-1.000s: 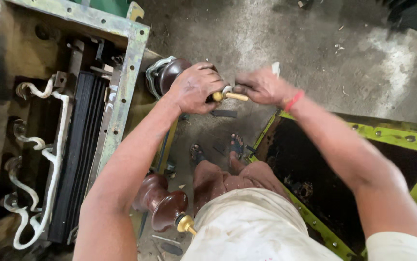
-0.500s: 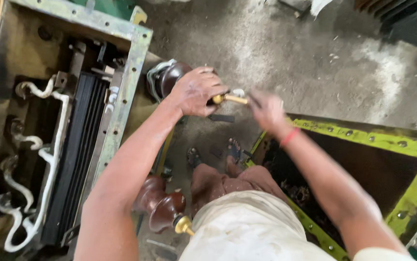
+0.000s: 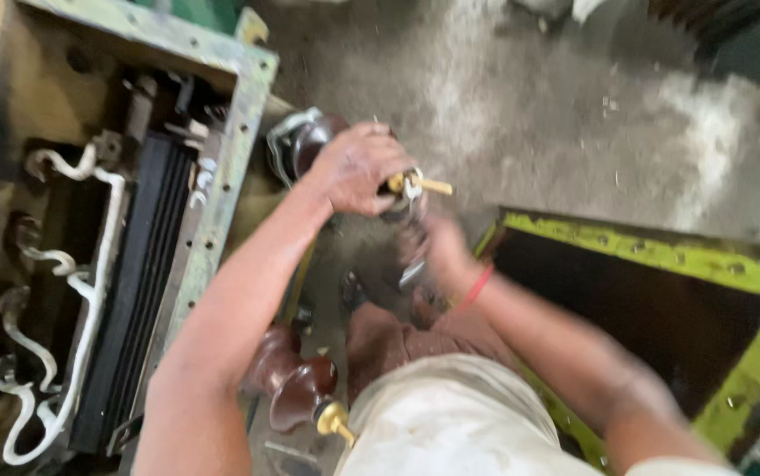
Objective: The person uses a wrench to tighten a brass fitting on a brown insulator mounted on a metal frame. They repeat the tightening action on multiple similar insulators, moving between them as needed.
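Note:
My left hand grips a dark brown porcelain bushing whose brass threaded stud sticks out to the right. My right hand is blurred, just below the stud, and seems to hold a small metal piece; a red band sits on its wrist. A second brown bushing with a brass tip lies on the floor by my left elbow.
A green-rimmed open metal tank on the left holds black windings and white leads. A yellow-green rimmed dark box stands on the right. Grey concrete floor lies beyond.
My right hand has left the brass stud and dropped down toward my body. My left hand has kept its grip on the bushing.

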